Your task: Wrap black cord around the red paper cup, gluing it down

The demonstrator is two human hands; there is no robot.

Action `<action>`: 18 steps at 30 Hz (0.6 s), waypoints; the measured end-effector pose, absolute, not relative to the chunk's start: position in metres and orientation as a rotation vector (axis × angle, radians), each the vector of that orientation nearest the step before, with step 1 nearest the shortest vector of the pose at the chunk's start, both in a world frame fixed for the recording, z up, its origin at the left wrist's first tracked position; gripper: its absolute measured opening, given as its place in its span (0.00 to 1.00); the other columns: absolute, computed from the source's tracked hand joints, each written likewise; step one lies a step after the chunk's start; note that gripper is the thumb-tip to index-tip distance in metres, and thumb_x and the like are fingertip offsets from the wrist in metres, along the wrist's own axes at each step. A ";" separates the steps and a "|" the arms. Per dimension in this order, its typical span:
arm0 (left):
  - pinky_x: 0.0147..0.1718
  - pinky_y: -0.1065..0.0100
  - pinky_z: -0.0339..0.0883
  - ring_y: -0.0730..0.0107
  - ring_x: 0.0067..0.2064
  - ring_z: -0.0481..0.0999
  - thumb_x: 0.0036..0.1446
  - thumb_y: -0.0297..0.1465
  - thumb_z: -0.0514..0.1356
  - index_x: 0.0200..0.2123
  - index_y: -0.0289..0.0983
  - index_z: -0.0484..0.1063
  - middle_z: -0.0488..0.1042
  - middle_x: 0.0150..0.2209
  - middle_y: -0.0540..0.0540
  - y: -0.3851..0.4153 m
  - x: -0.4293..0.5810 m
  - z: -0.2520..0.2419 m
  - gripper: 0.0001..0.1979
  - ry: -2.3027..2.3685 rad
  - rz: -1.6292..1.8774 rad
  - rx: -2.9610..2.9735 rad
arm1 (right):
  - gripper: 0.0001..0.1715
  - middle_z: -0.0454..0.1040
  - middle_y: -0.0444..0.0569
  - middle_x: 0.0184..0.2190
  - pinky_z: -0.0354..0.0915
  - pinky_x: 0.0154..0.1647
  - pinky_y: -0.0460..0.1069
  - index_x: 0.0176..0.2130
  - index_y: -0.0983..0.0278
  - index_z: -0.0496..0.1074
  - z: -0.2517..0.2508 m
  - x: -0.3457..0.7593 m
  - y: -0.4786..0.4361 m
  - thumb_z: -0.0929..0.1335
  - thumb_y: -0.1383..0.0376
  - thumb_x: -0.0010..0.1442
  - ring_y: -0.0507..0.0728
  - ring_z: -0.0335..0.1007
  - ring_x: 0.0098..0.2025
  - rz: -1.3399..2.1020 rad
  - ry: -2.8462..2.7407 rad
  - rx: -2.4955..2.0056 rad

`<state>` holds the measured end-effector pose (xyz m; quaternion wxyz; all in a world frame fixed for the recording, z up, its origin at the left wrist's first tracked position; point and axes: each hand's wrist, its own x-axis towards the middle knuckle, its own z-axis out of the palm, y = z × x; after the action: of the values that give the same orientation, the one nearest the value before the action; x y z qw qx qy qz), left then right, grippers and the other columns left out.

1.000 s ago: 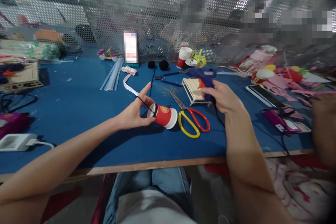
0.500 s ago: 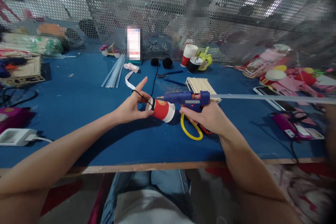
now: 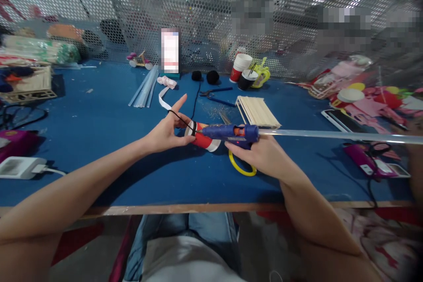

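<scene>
Holding hands apart, each one clamped on something. Gripping red-and-white paper cup [image 3: 204, 142] in left hand [image 3: 168, 134], on its side over middle of blue table [image 3: 132, 185], pinching it by left end between thumb and fingers, pointing index finger up toward 1 o'clock. Showing black cord [image 3: 193, 128] round cup near that end, running off toward 10 o'clock across left hand. Wrapping right hand [image 3: 266, 154] round handle of blue glue gun [image 3: 228, 132], aiming nozzle toward 9 o'clock, overlapping cup right by the cord. Not managing to tell touching from hovering there. Sticking clear glue stick [image 3: 313, 134] out of gun's back toward 3 o'clock. Taking cup as clock centre, also seeing: scissors [image 3: 246, 173] at 4, partly hidden by gun and right hand; stick-built piece [image 3: 261, 112] at 2; pliers [image 3: 221, 90] between 12 and 1; two black balls [image 3: 212, 77] at 12; standing cups [image 3: 239, 64] at 1; upright phone [image 3: 170, 50] at 11, screen blurred out; white ribbon [image 3: 162, 99] and bunch of clear sticks [image 3: 145, 88] at 10; flat phone [image 3: 343, 125] at 3.
</scene>
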<state>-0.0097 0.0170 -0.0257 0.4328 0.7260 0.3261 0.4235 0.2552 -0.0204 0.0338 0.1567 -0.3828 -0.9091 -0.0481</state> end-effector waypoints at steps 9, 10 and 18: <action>0.42 0.64 0.71 0.69 0.38 0.76 0.46 0.24 0.67 0.67 0.45 0.36 0.73 0.39 0.46 0.017 -0.010 -0.026 0.54 0.762 1.088 1.800 | 0.18 0.75 0.53 0.27 0.65 0.34 0.52 0.37 0.62 0.77 0.038 0.256 -0.022 0.60 0.60 0.63 0.60 0.71 0.33 -0.083 -2.615 -1.094; 0.42 0.64 0.71 0.68 0.39 0.77 0.46 0.24 0.67 0.67 0.46 0.35 0.73 0.39 0.45 0.017 -0.010 -0.027 0.54 0.759 1.086 1.801 | 0.17 0.75 0.53 0.28 0.64 0.33 0.52 0.37 0.62 0.77 0.038 0.255 -0.023 0.60 0.61 0.63 0.59 0.71 0.32 -0.089 -2.606 -1.101; 0.46 0.62 0.70 0.68 0.40 0.76 0.45 0.24 0.68 0.67 0.45 0.37 0.73 0.39 0.46 0.016 -0.008 -0.025 0.54 0.766 1.086 1.780 | 0.18 0.75 0.54 0.28 0.63 0.31 0.52 0.36 0.64 0.77 0.040 0.251 -0.025 0.61 0.59 0.63 0.59 0.70 0.30 -0.074 -2.598 -1.143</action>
<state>-0.0083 0.0159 -0.0251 0.4439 0.7180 0.3091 0.4380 0.2510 -0.0250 0.0396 0.1504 -0.3981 -0.9046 -0.0256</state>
